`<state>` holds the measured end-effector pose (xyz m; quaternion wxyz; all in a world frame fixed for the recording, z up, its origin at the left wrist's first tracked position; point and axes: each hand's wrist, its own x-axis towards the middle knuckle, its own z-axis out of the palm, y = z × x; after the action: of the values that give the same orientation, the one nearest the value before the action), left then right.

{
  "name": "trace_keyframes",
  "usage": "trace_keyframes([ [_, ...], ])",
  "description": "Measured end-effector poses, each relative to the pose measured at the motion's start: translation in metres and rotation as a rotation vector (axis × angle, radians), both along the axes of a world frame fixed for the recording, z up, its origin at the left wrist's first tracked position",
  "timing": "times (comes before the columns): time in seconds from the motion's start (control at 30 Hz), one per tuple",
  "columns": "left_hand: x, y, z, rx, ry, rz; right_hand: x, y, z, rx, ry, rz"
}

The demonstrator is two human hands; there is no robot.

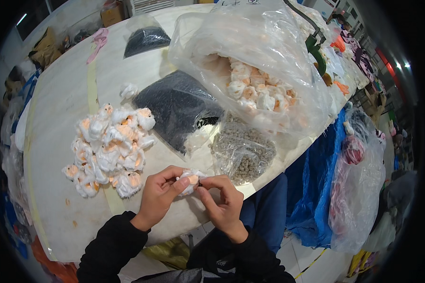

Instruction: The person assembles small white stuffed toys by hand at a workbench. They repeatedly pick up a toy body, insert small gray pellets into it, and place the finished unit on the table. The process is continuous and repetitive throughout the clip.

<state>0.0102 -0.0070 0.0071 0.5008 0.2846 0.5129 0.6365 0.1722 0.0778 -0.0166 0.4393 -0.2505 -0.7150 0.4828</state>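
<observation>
Near the table's front edge, my left hand [161, 191] pinches a small fluffy white plush piece [190, 183] with a peach patch. My right hand [223, 200] has thumb and forefinger closed at its right side. A tiny dark spot shows by those fingertips, too small to make out. To the left lies a heap of similar white and peach plush pieces [111, 146], some with small dark dots. Just beyond my right hand, a clear bag [244, 151] holds small grey-brown bits. Behind it is a larger bag of small black pieces [174, 106], open toward me.
A big translucent sack [264, 61] of plush pieces lies open at the back right. Another bag of black pieces [146, 40] and a pink strap [98, 45] lie farther back. Blue sheeting [311, 188] and a filled plastic bag [356, 184] hang beside the table's right edge.
</observation>
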Motion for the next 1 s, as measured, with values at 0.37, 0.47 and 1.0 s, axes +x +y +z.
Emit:
trace_keyframes([
  [0.37,0.003,-0.002,-0.005,0.047,0.053,-0.021,0.004,0.007,0.004,-0.129,0.083,0.137],
  [0.47,0.002,-0.003,-0.002,0.04,0.066,-0.033,0.006,0.009,0.004,-0.149,0.036,0.14],
  [1.0,0.005,-0.003,0.0,0.063,0.091,-0.023,0.008,0.013,0.008,-0.199,0.083,0.205],
])
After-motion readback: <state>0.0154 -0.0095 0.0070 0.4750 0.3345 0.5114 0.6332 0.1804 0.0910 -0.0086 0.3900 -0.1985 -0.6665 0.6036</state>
